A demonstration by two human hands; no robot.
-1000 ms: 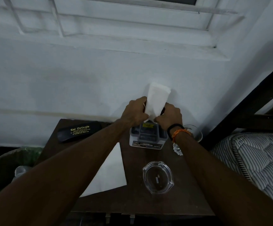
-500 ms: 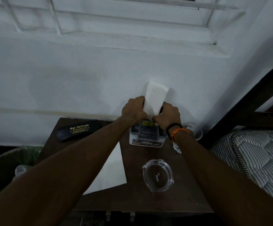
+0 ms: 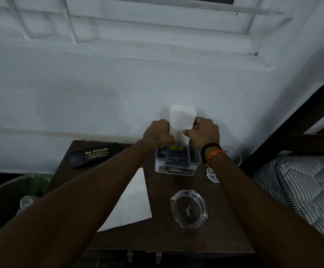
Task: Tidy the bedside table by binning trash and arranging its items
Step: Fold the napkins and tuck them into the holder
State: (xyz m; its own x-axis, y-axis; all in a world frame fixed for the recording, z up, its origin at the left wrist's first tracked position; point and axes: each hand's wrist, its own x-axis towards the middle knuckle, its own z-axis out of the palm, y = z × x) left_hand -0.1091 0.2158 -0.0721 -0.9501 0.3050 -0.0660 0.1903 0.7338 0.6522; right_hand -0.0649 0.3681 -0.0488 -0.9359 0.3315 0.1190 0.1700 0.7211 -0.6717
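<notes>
1. The organizer box point(image 3: 174, 163) sits at the back of the table point(image 3: 211, 236), mid frame.
2. The glasses case point(image 3: 96, 154) lies left of it.
3. The glass ashtray point(image 3: 189, 208) sits below it.
4. The bin point(image 3: 12, 200) stands lower left, the bed point(image 3: 302, 186) right.

"Sai Opticals" on black case point(image 3: 96, 154); "OPEL" on organiser point(image 3: 174, 165).

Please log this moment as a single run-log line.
step: placing folded white paper into organizer | left hand: grips paper | right hand: grips paper | ashtray: on table
</notes>
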